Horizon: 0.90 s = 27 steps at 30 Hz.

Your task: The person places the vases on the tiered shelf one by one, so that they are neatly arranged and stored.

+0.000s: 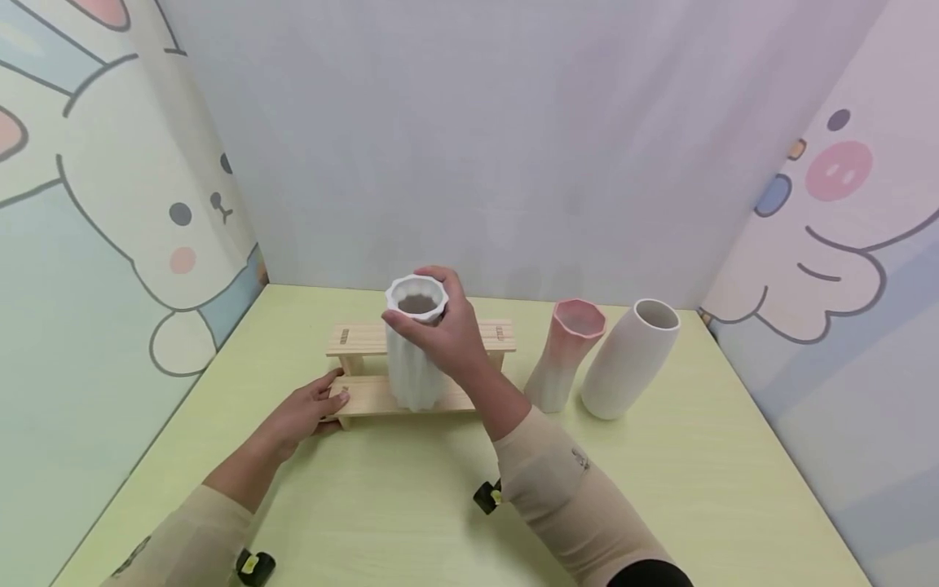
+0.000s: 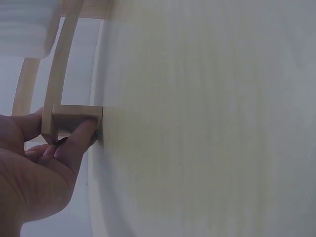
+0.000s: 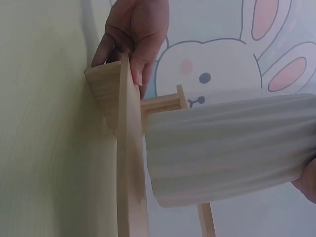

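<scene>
My right hand (image 1: 453,334) grips a white ribbed vase (image 1: 414,367) near its scalloped rim, thumb on the near side and fingers round the back. The vase is roughly upright, its base close over the lower board of a two-tier wooden stand (image 1: 367,395). In the right wrist view the vase's ribbed side (image 3: 222,148) fills the middle, with the board's edge (image 3: 129,168) right by its base. With my left hand (image 1: 304,412) I hold the left end of that lower board; the left wrist view shows thumb and fingers (image 2: 79,143) round its end and leg.
Right of the stand is a pink-and-white vase (image 1: 553,359) with a flared, faceted rim. Beside it stands a smooth white vase (image 1: 631,359). All rest on a pale yellow-green table (image 1: 660,489), with a grey backdrop (image 1: 469,163) behind and cartoon-printed panels (image 1: 147,228) at both sides.
</scene>
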Each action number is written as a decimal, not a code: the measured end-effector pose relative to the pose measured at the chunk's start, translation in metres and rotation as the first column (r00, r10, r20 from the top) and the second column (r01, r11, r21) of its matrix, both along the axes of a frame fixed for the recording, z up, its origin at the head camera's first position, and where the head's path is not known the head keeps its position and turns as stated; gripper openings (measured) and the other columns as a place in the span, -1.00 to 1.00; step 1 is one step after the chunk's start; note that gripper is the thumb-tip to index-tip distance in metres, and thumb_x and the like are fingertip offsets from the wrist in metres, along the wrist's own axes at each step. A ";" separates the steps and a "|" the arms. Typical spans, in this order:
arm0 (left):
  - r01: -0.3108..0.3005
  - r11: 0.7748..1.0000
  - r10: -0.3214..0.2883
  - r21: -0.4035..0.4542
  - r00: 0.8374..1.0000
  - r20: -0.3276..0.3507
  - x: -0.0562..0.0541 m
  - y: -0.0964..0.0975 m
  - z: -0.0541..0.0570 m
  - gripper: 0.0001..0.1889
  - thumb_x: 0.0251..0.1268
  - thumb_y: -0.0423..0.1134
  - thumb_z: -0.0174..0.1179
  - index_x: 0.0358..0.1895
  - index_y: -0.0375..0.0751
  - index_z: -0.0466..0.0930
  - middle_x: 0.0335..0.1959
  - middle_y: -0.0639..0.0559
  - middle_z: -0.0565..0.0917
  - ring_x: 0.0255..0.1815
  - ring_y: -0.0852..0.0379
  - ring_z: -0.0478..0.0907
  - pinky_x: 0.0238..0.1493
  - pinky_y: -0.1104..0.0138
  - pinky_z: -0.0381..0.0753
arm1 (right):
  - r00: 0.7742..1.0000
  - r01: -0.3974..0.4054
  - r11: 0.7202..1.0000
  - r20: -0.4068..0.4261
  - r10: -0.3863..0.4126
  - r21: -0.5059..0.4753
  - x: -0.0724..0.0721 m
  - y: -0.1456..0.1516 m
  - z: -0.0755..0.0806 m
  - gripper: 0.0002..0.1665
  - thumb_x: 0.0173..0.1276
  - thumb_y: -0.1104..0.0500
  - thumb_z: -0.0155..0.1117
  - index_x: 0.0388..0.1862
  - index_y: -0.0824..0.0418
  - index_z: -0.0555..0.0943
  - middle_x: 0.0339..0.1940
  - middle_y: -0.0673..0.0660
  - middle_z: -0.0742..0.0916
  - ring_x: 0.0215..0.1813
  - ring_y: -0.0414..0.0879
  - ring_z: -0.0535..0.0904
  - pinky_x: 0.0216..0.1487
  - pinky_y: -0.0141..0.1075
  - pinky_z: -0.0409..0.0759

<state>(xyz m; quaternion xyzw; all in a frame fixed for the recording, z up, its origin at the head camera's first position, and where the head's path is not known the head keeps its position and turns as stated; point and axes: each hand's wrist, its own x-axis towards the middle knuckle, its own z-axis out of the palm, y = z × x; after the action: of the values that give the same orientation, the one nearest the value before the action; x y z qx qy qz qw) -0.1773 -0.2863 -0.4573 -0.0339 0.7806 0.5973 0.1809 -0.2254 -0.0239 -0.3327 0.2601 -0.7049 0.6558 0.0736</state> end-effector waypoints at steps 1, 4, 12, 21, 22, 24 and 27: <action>0.000 1.000 0.000 -0.002 1.000 0.000 0.000 0.000 0.000 -0.25 0.55 -0.04 0.00 0.61 -0.02 -0.19 0.48 -0.35 0.22 0.26 -0.06 0.50 0.16 0.11 0.60 | 1.000 -0.009 1.000 -0.002 0.009 0.002 0.000 -0.003 0.000 -0.21 0.09 -0.07 0.55 0.25 -0.02 0.37 -0.09 0.04 0.66 -0.13 -0.10 0.64 -0.17 -0.17 0.69; -0.008 1.000 0.008 0.005 1.000 0.003 0.000 -0.001 -0.001 -0.26 0.54 -0.04 0.01 0.61 -0.01 -0.16 0.49 -0.34 0.22 0.23 -0.02 0.52 0.15 0.12 0.61 | 1.000 -0.029 0.999 -0.003 0.029 0.013 0.000 -0.011 -0.001 -0.19 0.10 -0.04 0.53 0.28 0.03 0.35 -0.06 0.06 0.65 -0.12 -0.10 0.64 -0.17 -0.20 0.70; -0.009 1.000 0.009 0.015 1.000 0.006 -0.001 0.001 0.003 -0.26 0.54 -0.04 0.02 0.61 0.00 -0.15 0.50 -0.31 0.22 0.20 0.01 0.54 0.14 0.10 0.61 | 0.998 -0.067 0.997 0.003 0.067 0.023 -0.001 -0.027 -0.005 -0.19 0.13 -0.01 0.53 0.28 0.04 0.32 -0.04 0.09 0.64 -0.12 -0.12 0.63 -0.18 -0.26 0.69; -0.009 0.999 0.010 0.032 1.000 -0.012 0.000 0.001 0.006 -0.27 0.54 -0.06 0.02 0.61 -0.04 -0.12 0.49 -0.34 0.22 0.30 -0.11 0.45 0.12 0.09 0.63 | 0.997 -0.080 0.996 0.000 0.080 0.038 0.001 -0.046 -0.006 -0.20 0.12 -0.02 0.54 0.27 0.00 0.33 -0.07 0.08 0.65 -0.15 -0.15 0.63 -0.21 -0.30 0.68; -0.010 0.999 0.010 0.030 1.000 -0.016 0.000 0.001 0.005 -0.28 0.53 -0.06 0.03 0.61 -0.04 -0.11 0.49 -0.35 0.21 0.31 -0.13 0.44 0.11 0.09 0.63 | 0.997 -0.079 0.996 -0.004 0.080 0.042 0.001 -0.048 -0.006 -0.20 0.12 -0.03 0.54 0.27 -0.01 0.33 -0.07 0.08 0.65 -0.15 -0.16 0.63 -0.21 -0.31 0.68; -0.008 1.000 0.009 0.024 1.000 -0.023 0.001 0.000 0.006 -0.27 0.53 -0.05 0.03 0.60 -0.04 -0.11 0.49 -0.35 0.21 0.32 -0.17 0.42 0.11 0.09 0.63 | 0.997 -0.074 0.996 -0.011 0.075 0.056 0.002 -0.052 -0.006 -0.20 0.11 -0.03 0.54 0.27 -0.01 0.33 -0.07 0.07 0.65 -0.15 -0.17 0.63 -0.22 -0.31 0.68; -0.006 1.000 0.006 0.025 1.000 -0.025 0.003 -0.001 0.005 -0.27 0.53 -0.05 0.03 0.61 -0.03 -0.11 0.48 -0.35 0.23 0.33 -0.19 0.41 0.11 0.08 0.63 | 0.997 -0.068 0.994 -0.027 0.070 0.081 0.004 -0.057 -0.008 -0.19 0.12 -0.04 0.54 0.28 -0.02 0.32 -0.07 0.06 0.65 -0.15 -0.19 0.62 -0.22 -0.33 0.67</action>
<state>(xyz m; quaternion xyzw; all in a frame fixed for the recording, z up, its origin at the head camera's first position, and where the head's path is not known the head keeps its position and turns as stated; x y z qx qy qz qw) -0.1746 -0.2870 -0.4525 -0.0264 0.7753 0.6078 0.1695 -0.2215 -0.0806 -0.3411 0.2968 -0.7201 0.6252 0.0508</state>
